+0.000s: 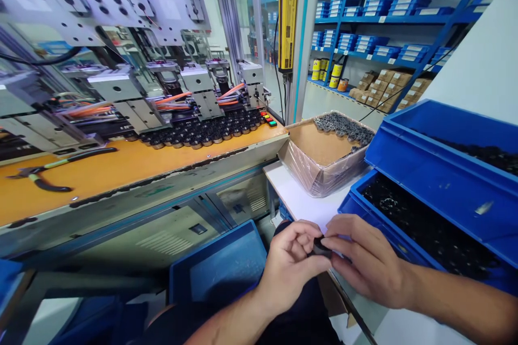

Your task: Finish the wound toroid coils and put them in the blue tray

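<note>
My left hand (289, 267) and my right hand (364, 261) meet low in the middle of the view, both pinching a small black ring-shaped part (321, 248) between their fingertips. They hover over the edge of a white table (299, 197), just in front of a blue bin (424, 226) filled with small black parts.
A second blue bin (453, 140) sits stacked behind the first. A cardboard box (324, 156) lined with plastic holds dark parts. On the left, a machine's orange deck (121, 164) carries a row of black parts (202, 132) and pliers (48, 170). An empty blue tray (218, 267) sits below. Blue shelves stand behind.
</note>
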